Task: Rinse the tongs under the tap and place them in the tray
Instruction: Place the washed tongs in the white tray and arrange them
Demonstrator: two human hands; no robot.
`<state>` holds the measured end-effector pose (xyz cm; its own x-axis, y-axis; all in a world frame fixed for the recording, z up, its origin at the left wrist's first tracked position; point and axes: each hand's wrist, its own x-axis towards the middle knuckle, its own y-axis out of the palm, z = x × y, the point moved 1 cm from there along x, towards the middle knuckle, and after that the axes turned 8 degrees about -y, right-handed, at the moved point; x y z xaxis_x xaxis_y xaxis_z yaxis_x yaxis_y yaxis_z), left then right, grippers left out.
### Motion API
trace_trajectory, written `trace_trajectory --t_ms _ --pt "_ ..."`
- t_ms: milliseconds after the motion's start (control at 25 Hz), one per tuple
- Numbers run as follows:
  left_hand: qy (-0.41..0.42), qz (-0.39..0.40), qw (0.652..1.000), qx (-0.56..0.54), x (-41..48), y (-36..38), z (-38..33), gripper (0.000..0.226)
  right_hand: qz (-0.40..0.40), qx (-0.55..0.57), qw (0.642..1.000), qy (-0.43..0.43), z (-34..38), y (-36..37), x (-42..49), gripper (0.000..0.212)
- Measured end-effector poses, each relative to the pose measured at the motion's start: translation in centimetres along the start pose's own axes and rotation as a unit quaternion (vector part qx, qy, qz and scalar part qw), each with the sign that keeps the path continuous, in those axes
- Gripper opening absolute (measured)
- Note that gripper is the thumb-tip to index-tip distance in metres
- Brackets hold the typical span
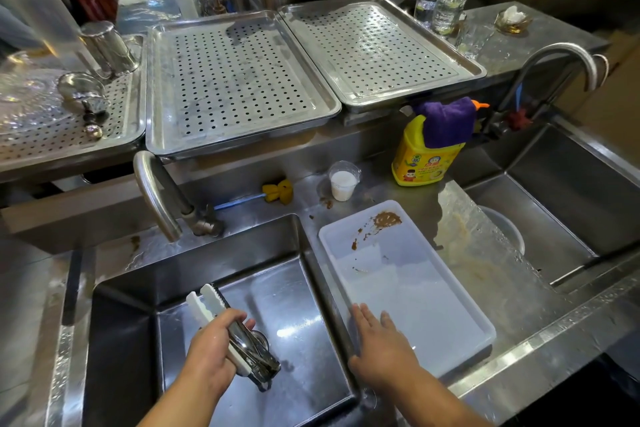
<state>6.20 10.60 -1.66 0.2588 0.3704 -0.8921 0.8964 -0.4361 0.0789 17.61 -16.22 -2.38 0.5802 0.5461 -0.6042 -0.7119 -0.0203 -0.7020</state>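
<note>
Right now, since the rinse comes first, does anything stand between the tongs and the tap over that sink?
Nothing visible does. The left hand grips the tongs above the sink; the tap spout hangs beyond their white tips, with only open space between.

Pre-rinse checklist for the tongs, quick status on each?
1. Left hand grips tongs: ok.
2. Tongs under tap spout: not ok, they sit on its near side, over the sink.
3. Water running: not ok, no stream visible.
4. Tray clean: not ok, brown residue at far end.
5. Right hand free: ok, open at tray's near corner.
</note>
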Motion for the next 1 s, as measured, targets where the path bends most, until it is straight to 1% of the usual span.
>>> trace_trajectory --t_ms 560,640,680,720,760,800,840,880,920,960,1000 --pt "0.006 0.007 1.0 -0.016 -0.2 -1.4 0.1 0.006 0.025 -0.006 1.0 -0.002 1.8 1.3 -0.3 0.098" --pt "0.005 0.006 1.0 -0.014 -0.1 -1.6 0.1 0.006 0.018 -0.006 1.0 0.001 2.1 0.9 -0.5 0.095" --pt "0.006 0.008 1.0 -0.014 -0.1 -1.7 0.1 0.006 -0.01 -0.019 1.0 -0.005 2.4 0.6 -0.7 0.092" --pt "0.006 0.01 1.0 -0.014 -0.1 -1.7 0.1 0.007 -0.062 -0.039 0.997 -0.025 3.1 0.2 -0.9 0.088" --pt "0.005 0.015 1.0 -0.012 -0.2 -1.6 0.1 0.007 -0.118 -0.044 0.99 -0.056 4.1 -0.1 -1.1 0.082" --pt "0.001 0.025 1.0 -0.011 -0.3 -1.4 0.0 0.006 -0.147 -0.027 0.985 -0.091 5.5 -0.3 -1.1 0.076" --pt "-0.006 0.037 0.999 -0.008 -0.5 -1.1 0.0 0.005 -0.135 0.022 0.983 -0.12 7.2 -0.5 -1.0 0.075" --pt "-0.014 0.049 0.999 -0.005 -0.7 -0.7 0.1 0.006 -0.088 0.094 0.982 -0.139 8.9 -0.6 -0.8 0.078" --pt "-0.023 0.06 0.998 -0.001 -1.0 -0.2 0.1 0.006 -0.028 0.165 0.976 -0.142 10.5 -0.6 -0.5 0.086" --pt "-0.03 0.072 0.997 0.0 -1.3 0.5 0.2 0.006 0.013 0.208 0.968 -0.142 11.7 -0.5 -0.3 0.094" --pt "-0.035 0.085 0.996 -0.006 -1.7 1.1 0.2 0.006 0.027 0.221 0.963 -0.149 12.5 -0.6 -0.1 0.096"
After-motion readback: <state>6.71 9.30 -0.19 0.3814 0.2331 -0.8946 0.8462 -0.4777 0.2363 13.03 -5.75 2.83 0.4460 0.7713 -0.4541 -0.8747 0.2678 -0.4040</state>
